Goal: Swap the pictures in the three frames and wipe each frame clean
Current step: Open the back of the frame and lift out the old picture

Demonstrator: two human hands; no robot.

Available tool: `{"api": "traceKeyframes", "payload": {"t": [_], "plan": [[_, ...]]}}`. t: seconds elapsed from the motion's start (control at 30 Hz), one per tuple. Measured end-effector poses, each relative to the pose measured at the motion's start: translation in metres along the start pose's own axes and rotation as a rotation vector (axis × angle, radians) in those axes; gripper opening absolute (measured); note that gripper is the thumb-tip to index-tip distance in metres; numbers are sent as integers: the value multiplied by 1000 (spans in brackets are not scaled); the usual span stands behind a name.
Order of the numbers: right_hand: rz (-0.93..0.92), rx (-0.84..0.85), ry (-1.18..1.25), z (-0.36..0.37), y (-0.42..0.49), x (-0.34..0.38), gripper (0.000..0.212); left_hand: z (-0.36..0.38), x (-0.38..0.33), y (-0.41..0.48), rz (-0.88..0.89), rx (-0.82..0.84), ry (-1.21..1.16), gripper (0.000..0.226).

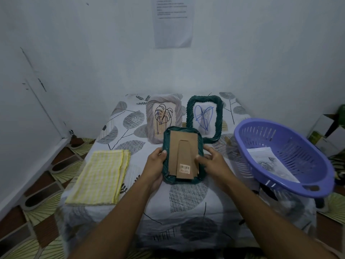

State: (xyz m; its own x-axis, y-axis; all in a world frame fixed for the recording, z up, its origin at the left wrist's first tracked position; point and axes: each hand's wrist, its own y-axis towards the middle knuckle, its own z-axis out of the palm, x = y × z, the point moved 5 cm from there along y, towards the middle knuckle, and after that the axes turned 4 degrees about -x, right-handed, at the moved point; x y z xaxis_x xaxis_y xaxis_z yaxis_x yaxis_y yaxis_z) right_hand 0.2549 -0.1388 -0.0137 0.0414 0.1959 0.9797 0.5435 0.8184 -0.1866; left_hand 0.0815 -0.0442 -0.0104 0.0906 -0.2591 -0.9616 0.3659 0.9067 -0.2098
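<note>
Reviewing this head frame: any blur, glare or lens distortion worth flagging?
Head view: dim, bluish, even light, no glare; wide-angle bending at the edges stretches the purple basket; the wall sheet is too soft to read; the held green frame looks fairly sharp.

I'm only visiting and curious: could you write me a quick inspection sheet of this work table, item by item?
Surface: leaf-print tablecloth.
Job's things: held green frame, cardboard back up; grey frame with a leaf drawing and standing green frame with a blue scribble, both upright behind it; folded yellow checked cloth at left.
Clutter: purple basket at right holding printed sheets.
Hands: left hand and right hand each grip a side edge of the held green frame.
Cables: nothing seen.
Surroundings: white walls, a printed notice, patterned floor, a box at right.
</note>
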Motion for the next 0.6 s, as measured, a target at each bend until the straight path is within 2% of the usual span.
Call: {"api": "traceKeyframes", "payload": {"t": [0.1, 0.17, 0.3, 0.37, 0.5, 0.6], "plan": [[-75, 62, -92, -4, -11, -5, 69, -1, 3, 1, 13, 23, 67, 27], [-106, 105, -84, -7, -13, -4, 74, 2, 3, -5, -14, 165, 110, 25], [-171, 258, -144, -8, -14, 3, 88, -4, -6, -12, 98, 431, 436, 76], [-165, 286, -180, -10, -11, 1, 97, -7, -5, -12, 116, 466, 450, 90], [-144, 293, -229, -10, -12, 0, 110, -8, -1, -12, 121, 443, 418, 91], [-139, 285, -224, -8, -11, 1, 109, -8, 0, -13, 150, 455, 423, 92]]}}
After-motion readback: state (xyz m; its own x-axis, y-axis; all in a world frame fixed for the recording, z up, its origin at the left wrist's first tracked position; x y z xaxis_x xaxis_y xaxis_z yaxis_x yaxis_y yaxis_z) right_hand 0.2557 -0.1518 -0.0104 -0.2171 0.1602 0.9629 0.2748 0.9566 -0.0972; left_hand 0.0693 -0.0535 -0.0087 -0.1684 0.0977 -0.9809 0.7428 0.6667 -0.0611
